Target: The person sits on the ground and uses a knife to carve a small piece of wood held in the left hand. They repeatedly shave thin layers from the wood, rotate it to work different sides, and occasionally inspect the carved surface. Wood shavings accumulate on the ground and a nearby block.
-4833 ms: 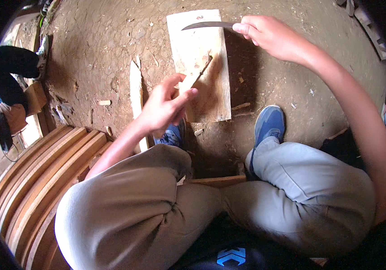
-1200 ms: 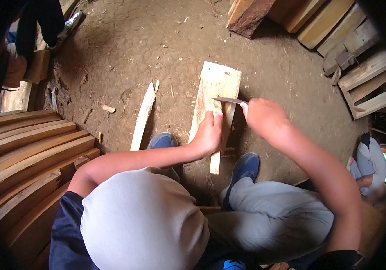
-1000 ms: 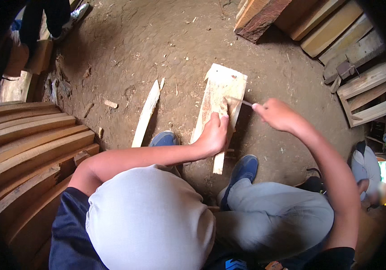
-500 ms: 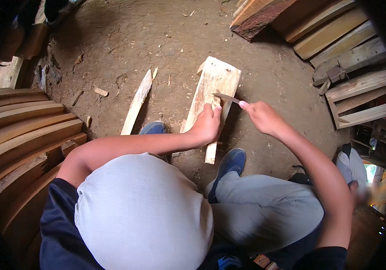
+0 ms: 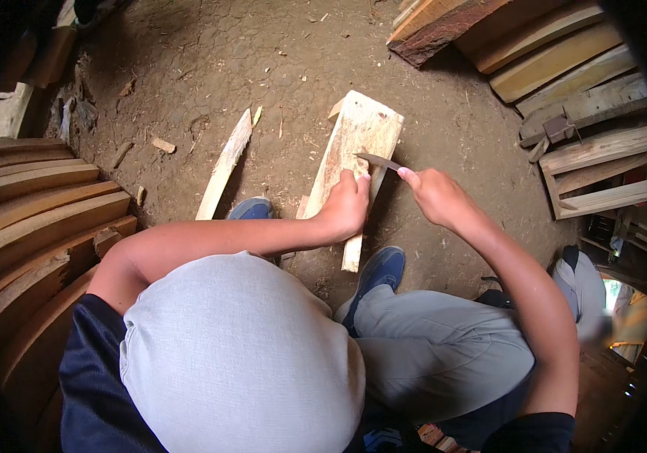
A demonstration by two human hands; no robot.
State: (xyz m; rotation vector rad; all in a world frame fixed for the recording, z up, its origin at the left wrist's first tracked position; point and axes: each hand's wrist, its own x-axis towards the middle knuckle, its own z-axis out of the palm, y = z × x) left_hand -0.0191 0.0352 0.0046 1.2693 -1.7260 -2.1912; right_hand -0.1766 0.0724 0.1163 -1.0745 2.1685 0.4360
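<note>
Two hands work over one pale wooden board (image 5: 353, 151) lying on the dirt floor (image 5: 210, 68), far of the seated person's knees. Board: rough-sawn, light yellowish, roughly rectangular, long axis running near-to-far with a slight lean to the right at the far end. Far end is broad and squarish with a chipped corner; near end narrows to a thin strip that reaches down beside a blue shoe (image 5: 378, 273). Surface shows streaks and splintered grain.

Left hand (image 5: 344, 208): curled closed, fingers wrapped on the right edge of the board about midway along it, pressing it down.

Right hand (image 5: 433, 195): closed around the handle of a knife (image 5: 378, 161). Blade is dark, slim, slightly curved, pointing left; its tip lies over the board just far of the left hand's fingers. Whether the edge bites the wood cannot be told.

Second blue shoe (image 5: 252, 208) sits left of the board. Further left, a long thin wood sliver (image 5: 224, 166) lies on the floor, well apart from the board. Small chips are scattered on the dirt. Curved wooden planks (image 5: 29, 204) are stacked at the left; straight planks (image 5: 565, 75) are piled at the far right.
</note>
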